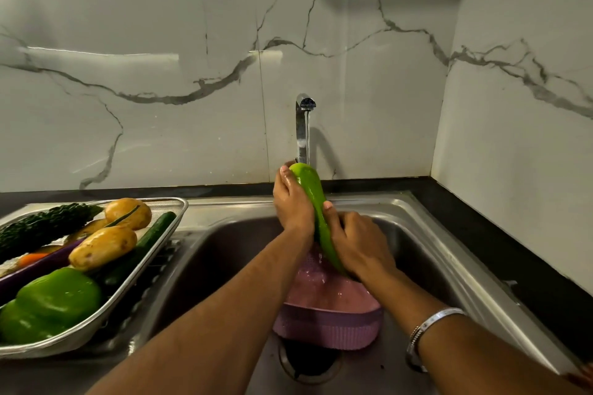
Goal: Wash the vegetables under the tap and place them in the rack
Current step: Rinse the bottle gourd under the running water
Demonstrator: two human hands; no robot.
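Head view looks down into a steel sink (417, 228), where both hands hold a long pale green gourd (313, 202) under the running tap (303, 125). Its long axis runs from near the spout, at its far rounded end, down toward the person and slightly right, with the near end low over a pink strainer basket (327, 314) in the basin. The left hand (293, 202) has its fingers curled around the upper half; the right hand (359, 240) grips the lower half, thumb on the skin. The rack (179, 205) sits well to the left on the desk, already holding a green pepper (57, 301), potatoes (102, 245), a bitter gourd (41, 228) and a cucumber (154, 231). The left hand is on the rack's side, so the transfer is likely a leftward swing, with the gourd laid along the rack's length.
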